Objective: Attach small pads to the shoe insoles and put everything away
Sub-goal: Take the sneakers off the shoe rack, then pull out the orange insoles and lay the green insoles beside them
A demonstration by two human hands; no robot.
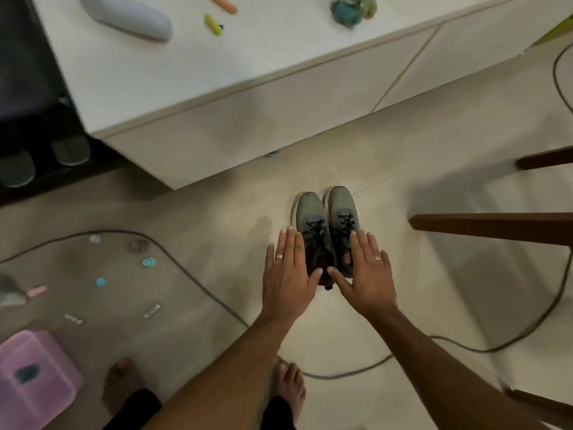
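A pink plastic box (34,380) sat at lower left, a dark cable (192,283) snaked across the tiled floor, and slippers (46,159) lay at the left edge.

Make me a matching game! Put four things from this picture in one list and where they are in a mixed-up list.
Things:
1. shoes
2. pink box
3. orange pen
4. slippers

Places:
A. on the white counter
B. floor, bottom left corner
C. dark spot left of the cabinet
D. floor, between the left hand and right hand

Pairs: 1-D, 2-B, 3-A, 4-C
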